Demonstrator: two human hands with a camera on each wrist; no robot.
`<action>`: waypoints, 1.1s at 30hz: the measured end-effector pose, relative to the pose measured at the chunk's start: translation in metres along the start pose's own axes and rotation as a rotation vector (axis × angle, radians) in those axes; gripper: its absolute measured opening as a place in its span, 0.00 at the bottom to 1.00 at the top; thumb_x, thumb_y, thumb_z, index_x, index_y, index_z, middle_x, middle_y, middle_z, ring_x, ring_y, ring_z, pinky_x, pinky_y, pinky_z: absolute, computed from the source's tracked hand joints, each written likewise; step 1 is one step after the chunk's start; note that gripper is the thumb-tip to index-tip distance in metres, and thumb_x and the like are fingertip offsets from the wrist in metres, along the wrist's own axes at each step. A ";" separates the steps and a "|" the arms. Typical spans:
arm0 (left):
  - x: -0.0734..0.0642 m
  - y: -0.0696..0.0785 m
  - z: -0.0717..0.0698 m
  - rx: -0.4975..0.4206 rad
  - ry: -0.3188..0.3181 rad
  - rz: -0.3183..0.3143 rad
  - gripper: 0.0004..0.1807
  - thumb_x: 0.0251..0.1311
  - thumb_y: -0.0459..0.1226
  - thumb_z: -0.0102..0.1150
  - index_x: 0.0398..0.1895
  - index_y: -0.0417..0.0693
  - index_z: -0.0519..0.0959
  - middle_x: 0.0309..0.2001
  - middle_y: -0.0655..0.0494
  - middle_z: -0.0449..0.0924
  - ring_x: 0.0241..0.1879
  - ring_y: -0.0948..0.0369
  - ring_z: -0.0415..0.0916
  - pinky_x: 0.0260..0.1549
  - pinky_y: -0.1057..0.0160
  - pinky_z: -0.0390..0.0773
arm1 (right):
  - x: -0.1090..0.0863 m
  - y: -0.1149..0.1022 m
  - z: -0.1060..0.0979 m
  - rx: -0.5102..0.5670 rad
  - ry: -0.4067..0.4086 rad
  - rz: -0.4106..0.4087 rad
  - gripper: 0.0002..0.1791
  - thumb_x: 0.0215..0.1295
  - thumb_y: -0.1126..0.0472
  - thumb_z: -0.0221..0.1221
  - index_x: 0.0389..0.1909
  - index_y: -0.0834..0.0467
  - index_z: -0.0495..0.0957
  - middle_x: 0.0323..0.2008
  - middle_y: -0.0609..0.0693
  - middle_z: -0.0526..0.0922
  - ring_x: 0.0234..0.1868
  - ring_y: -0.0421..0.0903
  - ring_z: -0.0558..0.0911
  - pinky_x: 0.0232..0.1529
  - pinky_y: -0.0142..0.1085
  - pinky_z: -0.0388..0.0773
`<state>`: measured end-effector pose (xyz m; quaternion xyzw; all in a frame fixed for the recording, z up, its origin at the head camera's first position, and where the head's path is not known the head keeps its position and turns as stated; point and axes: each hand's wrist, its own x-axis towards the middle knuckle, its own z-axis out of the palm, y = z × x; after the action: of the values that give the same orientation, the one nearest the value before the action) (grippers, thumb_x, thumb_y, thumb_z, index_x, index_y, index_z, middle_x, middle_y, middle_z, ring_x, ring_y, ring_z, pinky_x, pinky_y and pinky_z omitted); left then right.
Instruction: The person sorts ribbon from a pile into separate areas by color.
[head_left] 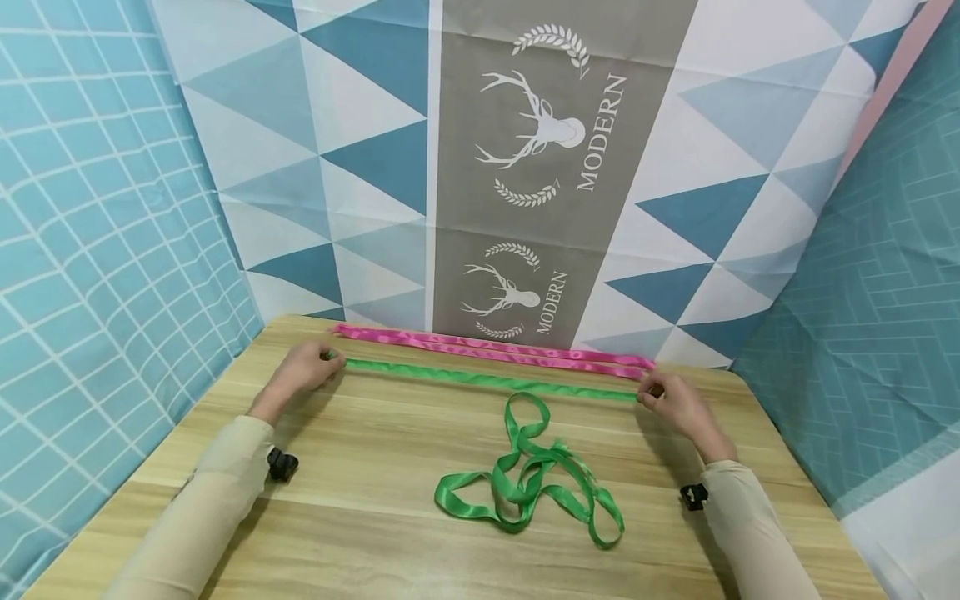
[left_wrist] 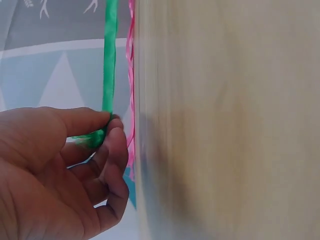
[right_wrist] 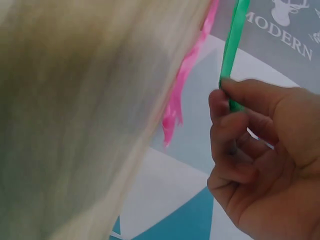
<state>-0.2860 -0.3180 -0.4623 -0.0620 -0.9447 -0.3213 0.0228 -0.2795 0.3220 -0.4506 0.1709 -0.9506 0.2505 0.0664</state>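
A green satin ribbon (head_left: 480, 381) stretches nearly straight between my two hands, just in front of a pink ribbon. My left hand (head_left: 309, 367) pinches it at the left between thumb and fingertips; a frayed green end (left_wrist: 90, 140) sticks out behind the thumb in the left wrist view. At the other side, my right hand (head_left: 675, 402) pinches the ribbon between thumb and index finger, with a short green bit (right_wrist: 235, 105) below the thumb. The pink ribbon (head_left: 487, 348) lies in two long strands along the back of the table. Loose loops of green ribbon (head_left: 517, 492) lie tangled nearer the front.
The wooden table (head_left: 360, 500) has rounded back corners. Behind it hangs a cloth (head_left: 375, 208) with triangles and deer heads. Blue tiled-pattern cloth (head_left: 97, 250) stands at the left, and a teal cloth (head_left: 885, 333) at the right.
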 end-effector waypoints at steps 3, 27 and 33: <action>0.002 -0.003 0.001 -0.042 -0.008 -0.002 0.14 0.74 0.38 0.55 0.35 0.35 0.83 0.23 0.49 0.78 0.22 0.57 0.70 0.27 0.58 0.70 | 0.000 0.001 0.003 -0.026 0.010 0.045 0.03 0.69 0.69 0.63 0.35 0.61 0.82 0.30 0.50 0.80 0.31 0.49 0.77 0.32 0.43 0.75; -0.008 -0.002 -0.029 0.150 -0.300 -0.062 0.15 0.58 0.36 0.62 0.15 0.45 0.76 0.15 0.56 0.71 0.17 0.62 0.63 0.23 0.62 0.66 | -0.018 -0.016 -0.009 0.104 -0.436 0.076 0.06 0.67 0.71 0.60 0.30 0.61 0.83 0.21 0.48 0.76 0.21 0.43 0.71 0.24 0.36 0.70; -0.011 -0.002 -0.027 0.128 -0.213 -0.071 0.14 0.62 0.38 0.61 0.19 0.45 0.76 0.19 0.52 0.75 0.19 0.60 0.67 0.23 0.60 0.68 | -0.016 -0.012 -0.001 0.142 -0.395 0.056 0.04 0.67 0.71 0.59 0.34 0.63 0.82 0.22 0.50 0.76 0.22 0.43 0.72 0.23 0.36 0.71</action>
<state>-0.2754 -0.3373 -0.4436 -0.0608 -0.9619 -0.2525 -0.0851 -0.2603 0.3176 -0.4478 0.1945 -0.9294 0.2804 -0.1403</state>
